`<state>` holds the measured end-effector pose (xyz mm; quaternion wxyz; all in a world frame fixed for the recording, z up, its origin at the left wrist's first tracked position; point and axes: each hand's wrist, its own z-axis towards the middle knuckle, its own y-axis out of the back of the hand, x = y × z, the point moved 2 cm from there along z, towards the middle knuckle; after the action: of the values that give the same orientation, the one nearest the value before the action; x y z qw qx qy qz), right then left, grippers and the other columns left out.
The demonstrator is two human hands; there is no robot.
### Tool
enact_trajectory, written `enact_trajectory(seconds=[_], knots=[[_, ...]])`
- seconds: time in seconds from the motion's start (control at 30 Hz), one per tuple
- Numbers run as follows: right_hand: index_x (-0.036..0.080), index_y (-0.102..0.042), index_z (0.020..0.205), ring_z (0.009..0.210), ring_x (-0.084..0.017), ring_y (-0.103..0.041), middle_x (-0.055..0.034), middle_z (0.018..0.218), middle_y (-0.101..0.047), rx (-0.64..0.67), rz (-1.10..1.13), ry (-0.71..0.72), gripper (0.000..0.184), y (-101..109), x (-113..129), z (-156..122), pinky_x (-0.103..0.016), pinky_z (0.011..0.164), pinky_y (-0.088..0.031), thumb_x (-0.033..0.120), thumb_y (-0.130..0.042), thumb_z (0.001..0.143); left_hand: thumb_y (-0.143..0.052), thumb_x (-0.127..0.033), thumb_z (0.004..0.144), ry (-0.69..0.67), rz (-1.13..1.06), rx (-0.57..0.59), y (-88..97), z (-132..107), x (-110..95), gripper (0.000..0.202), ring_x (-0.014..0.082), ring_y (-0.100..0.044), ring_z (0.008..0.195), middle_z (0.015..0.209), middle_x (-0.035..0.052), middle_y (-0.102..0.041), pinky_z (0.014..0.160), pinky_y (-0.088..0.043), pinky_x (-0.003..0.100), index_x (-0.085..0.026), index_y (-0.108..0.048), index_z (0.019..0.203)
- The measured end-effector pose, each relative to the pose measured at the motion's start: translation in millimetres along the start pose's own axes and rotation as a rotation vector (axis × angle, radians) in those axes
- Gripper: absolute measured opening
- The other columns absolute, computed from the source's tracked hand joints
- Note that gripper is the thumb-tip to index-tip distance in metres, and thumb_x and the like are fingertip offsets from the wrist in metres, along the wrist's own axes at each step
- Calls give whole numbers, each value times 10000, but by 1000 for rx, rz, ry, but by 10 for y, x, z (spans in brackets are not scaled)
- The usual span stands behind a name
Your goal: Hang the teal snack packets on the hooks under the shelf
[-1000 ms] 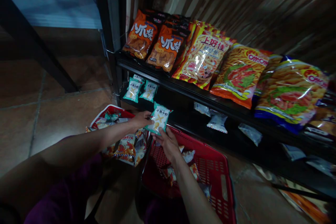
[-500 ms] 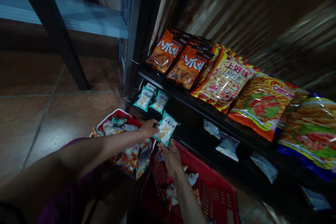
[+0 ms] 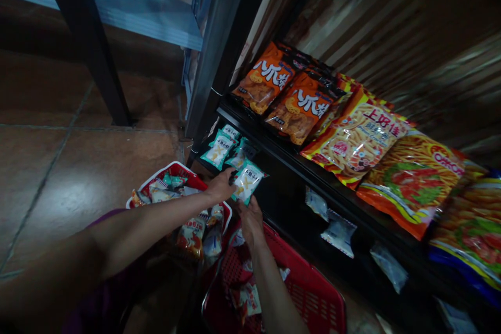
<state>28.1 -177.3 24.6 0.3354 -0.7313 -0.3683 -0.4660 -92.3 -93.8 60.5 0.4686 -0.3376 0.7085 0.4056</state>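
Observation:
A small teal and white snack packet (image 3: 246,182) is held between both my hands in front of the low black shelf (image 3: 297,203). My left hand (image 3: 221,186) pinches its left edge. My right hand (image 3: 250,219) grips its bottom edge from below. Two matching teal packets (image 3: 221,147) stand on the low shelf just behind it, at the shelf's left end. Below my hands sits a red plastic basket (image 3: 309,292) with a few snack packets in it.
A second red basket (image 3: 176,172) full of snack bags sits on the tiled floor at left. Large orange, yellow and blue snack bags (image 3: 352,141) line the upper shelf. Clear packets (image 3: 338,232) lie further right on the low shelf. A black shelf post (image 3: 219,57) stands at left.
Both hands have carried the teal packet a little forward toward the two matching packets on the low shelf. The view has shifted left and downward.

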Motion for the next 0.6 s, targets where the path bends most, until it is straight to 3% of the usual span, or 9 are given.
enact_trajectory(seconds=[0.2,0.37,0.6], knots=[[213,-588,1075,866,-180,-649,-11,956,-701,-16,-24,73,538,-184,60,465,-330,807,-506,283,-701,554,-533,-101,732,-232,81,5,-14,117,-4,667,238,-314,1337,1426,104,-393,1123,-223,397,-169,-369,1374],[199,-593,1058,863,-165,-641,-21,993,-692,-2,-72,89,507,-175,27,666,-307,802,-496,285,-677,565,-485,-76,738,-238,139,40,-62,175,58,665,244,-184,1392,1477,120,-301,1144,-154,447,-145,-351,1385],[199,-570,1069,796,-143,-632,-17,976,-685,25,-124,75,507,-188,-32,821,-277,753,-488,280,-654,576,-444,-59,764,-233,206,78,-89,236,141,641,242,-109,1407,1514,136,-191,1140,-195,417,-113,-341,1395]])
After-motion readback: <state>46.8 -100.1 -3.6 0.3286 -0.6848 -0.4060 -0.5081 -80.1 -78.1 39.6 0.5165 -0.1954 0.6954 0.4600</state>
